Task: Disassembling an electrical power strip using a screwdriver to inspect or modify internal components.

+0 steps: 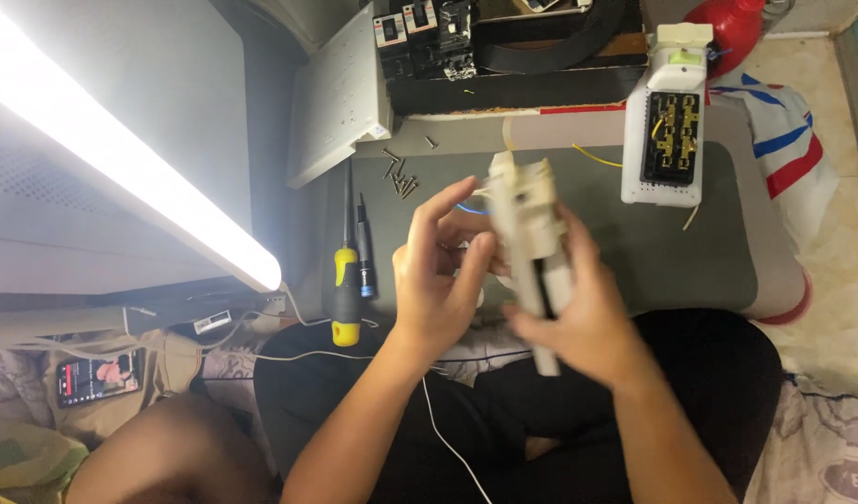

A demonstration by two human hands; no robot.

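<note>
My right hand (pixel 578 317) grips a long cream plastic electrical part (pixel 531 243), held upright over my lap. My left hand (pixel 438 271) is beside it on the left, fingers curled against the part's side and apparently touching it, near a short blue wire. An opened white socket unit (pixel 669 126) with brass contacts lies on the grey mat (pixel 634 243) beyond my right hand.
Left of my hands lie a yellow-handled screwdriver (pixel 346 289), a thin dark screwdriver (pixel 364 252) and several loose screws (pixel 401 177). A white plate (pixel 340 98) leans at the back beside black breakers (pixel 424 37). A bright tube lamp (pixel 121 149) glows at left; a phone (pixel 100 376) lies lower left.
</note>
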